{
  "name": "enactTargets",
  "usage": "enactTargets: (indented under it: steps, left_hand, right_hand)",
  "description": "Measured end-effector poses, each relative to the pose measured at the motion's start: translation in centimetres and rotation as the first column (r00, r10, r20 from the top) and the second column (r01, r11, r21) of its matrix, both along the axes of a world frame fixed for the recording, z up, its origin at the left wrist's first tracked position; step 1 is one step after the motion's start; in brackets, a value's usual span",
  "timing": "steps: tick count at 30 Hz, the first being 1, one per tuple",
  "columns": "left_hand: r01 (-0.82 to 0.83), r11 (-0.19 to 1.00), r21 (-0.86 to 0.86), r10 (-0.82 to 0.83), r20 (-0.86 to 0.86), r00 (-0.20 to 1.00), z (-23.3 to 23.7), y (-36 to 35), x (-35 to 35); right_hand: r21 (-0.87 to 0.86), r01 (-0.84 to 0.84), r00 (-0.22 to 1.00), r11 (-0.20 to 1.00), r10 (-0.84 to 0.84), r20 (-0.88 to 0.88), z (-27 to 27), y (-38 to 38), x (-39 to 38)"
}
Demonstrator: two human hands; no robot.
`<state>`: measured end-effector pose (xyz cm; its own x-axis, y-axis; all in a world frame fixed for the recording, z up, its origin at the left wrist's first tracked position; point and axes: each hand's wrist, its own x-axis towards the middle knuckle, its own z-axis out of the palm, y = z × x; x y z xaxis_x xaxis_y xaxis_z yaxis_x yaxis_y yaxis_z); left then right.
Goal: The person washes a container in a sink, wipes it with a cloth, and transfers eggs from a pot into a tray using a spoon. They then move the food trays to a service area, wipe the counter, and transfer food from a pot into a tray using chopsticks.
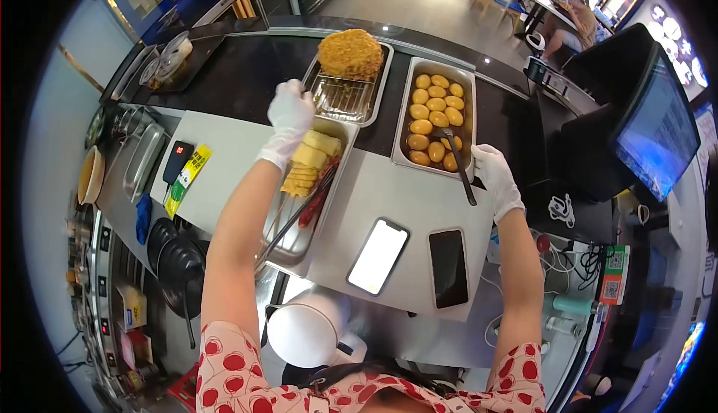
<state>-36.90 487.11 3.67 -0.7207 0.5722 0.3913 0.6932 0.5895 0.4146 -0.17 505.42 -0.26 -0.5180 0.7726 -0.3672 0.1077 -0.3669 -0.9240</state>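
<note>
Both my hands wear thin white gloves. My left hand (291, 112) is raised beside the wire-rack tray (342, 100), its fingers bunched together; whatever they may hold is too small to tell. On that rack lies a large golden fried piece (350, 54). Below it, a long steel tray (303, 252) contains yellow folded food (310, 160), skewers and tongs. My right hand (493, 176) is at the near right corner of the deep tray of brown eggs (436, 118), its fingers at the rim. A dark spoon (459, 165) leans out of the egg tray.
Two phones, one lit (379, 256) and one dark (449, 268), lie on the grey board. A white bucket (303, 332) stands nearest my body. Black pans (182, 263) are at left, a monitor (658, 121) at right. Farther off, a person (580, 24) sits at a table.
</note>
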Motion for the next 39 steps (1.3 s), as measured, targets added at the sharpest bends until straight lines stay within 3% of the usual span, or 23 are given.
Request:
enactTargets:
  steps: [2,4,6,11,13,17,20,22,23,24,26,29,33,39]
  left_hand:
    - [-0.117,0.975,-0.187,0.108,-0.056,0.993,-1.4,-0.9,-3.8]
    - [-0.122,0.969,-0.214,0.126,0.005,0.992,-1.9,-1.2,-6.1]
    - [0.011,0.959,-0.283,0.086,0.330,0.940,-2.8,-1.1,-7.7]
    - [-0.018,0.987,-0.160,0.109,0.584,0.805,-5.3,0.4,-9.2]
    - [-0.087,0.995,-0.046,0.093,0.733,0.674,-6.1,0.9,-9.4]
    - [-0.158,0.986,-0.057,0.143,0.780,0.609,-6.5,1.0,-9.6]
    - [-0.290,0.956,0.032,0.126,0.851,0.510,-7.7,0.7,-10.7]
    - [-0.291,0.947,0.133,0.018,0.886,0.463,-10.0,0.6,-13.0]
    - [-0.294,0.949,0.113,0.044,0.877,0.479,-6.5,-0.5,-10.8]
    - [-0.296,0.949,0.111,0.046,0.877,0.478,-6.6,-0.8,-11.3]
    - [-0.235,0.972,-0.004,0.157,0.754,0.638,-6.9,-1.3,-12.2]
    - [-0.315,0.942,0.119,0.081,0.829,0.553,-6.5,-2.4,-12.2]
    - [-0.298,0.949,0.103,0.091,0.814,0.573,-8.7,-3.7,-15.4]
    - [-0.412,0.880,0.236,0.034,0.834,0.551,-9.5,-5.3,-17.8]
  right_hand:
    - [-0.009,0.008,0.999,1.000,-0.008,-0.033,-1.1,0.5,0.0]
    - [-0.009,0.003,0.999,1.000,-0.003,-0.036,-1.5,0.7,-0.3]
    - [-0.020,0.011,0.999,1.000,-0.012,-0.046,-2.4,1.3,-0.7]
    - [0.046,0.040,0.999,0.998,-0.040,-0.002,-2.1,1.3,-1.8]
    - [0.052,0.030,0.999,0.998,-0.031,0.010,-1.9,1.2,-2.3]
    - [0.092,0.030,0.999,0.995,-0.031,0.012,-1.7,0.7,-4.0]
    - [0.069,0.010,0.999,0.998,-0.014,0.047,-0.5,-0.3,-5.2]
    - [0.078,0.014,0.999,0.997,-0.017,0.032,-1.7,0.3,-5.9]
    - [0.083,0.012,1.000,0.996,-0.014,0.026,-2.1,0.4,-6.4]
    - [0.088,0.010,1.000,0.996,-0.012,0.018,-2.4,0.5,-6.8]
    - [0.070,0.021,1.000,0.997,-0.020,-0.024,-2.7,0.4,-7.6]
    - [0.051,0.025,0.998,0.998,-0.022,-0.061,-2.7,0.2,-8.7]
    - [0.035,0.007,0.997,0.999,-0.004,-0.071,-2.4,-0.3,-10.5]
    - [0.030,0.016,0.999,0.999,-0.015,-0.051,-2.0,-1.0,-13.4]
